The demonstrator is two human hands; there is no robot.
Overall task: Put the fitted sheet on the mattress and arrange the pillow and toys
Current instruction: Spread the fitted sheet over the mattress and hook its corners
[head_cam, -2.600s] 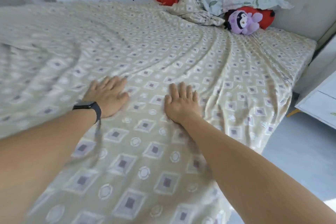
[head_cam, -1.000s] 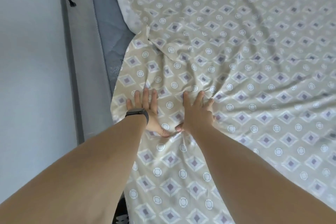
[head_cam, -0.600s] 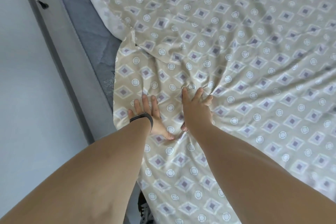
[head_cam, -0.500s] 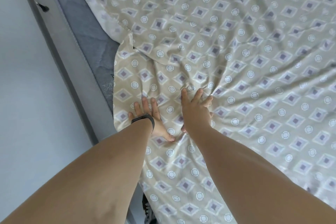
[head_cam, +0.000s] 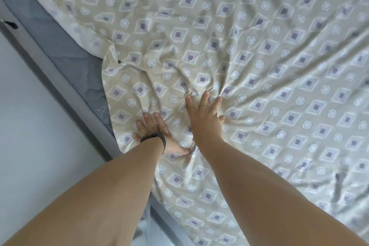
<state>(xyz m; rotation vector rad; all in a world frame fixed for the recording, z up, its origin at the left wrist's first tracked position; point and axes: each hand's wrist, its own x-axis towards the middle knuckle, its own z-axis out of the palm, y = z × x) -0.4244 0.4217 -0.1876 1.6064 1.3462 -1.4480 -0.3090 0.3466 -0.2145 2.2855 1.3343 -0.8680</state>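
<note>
The sheet [head_cam: 259,50], a thin beige cloth printed with purple-centred diamonds and white rings, covers most of the bed and lies rumpled, with soft creases fanning out from where the hands press. Along its left edge it stops short, so a strip of the grey quilted mattress [head_cam: 79,62] shows bare. Beside that runs the smooth grey bed frame [head_cam: 50,78], set diagonally against a pale wall [head_cam: 30,126]; a small dark mark sits on the frame near the top left, too blurred to identify. The right hand [head_cam: 204,118] lies flat on the sheet, fingers straight and spread, gripping nothing. The left hand [head_cam: 155,134] presses palm down just beside it, near the sheet's edge, fingers extended and thumb out. A black band [head_cam: 154,139] circles the left wrist.
</note>
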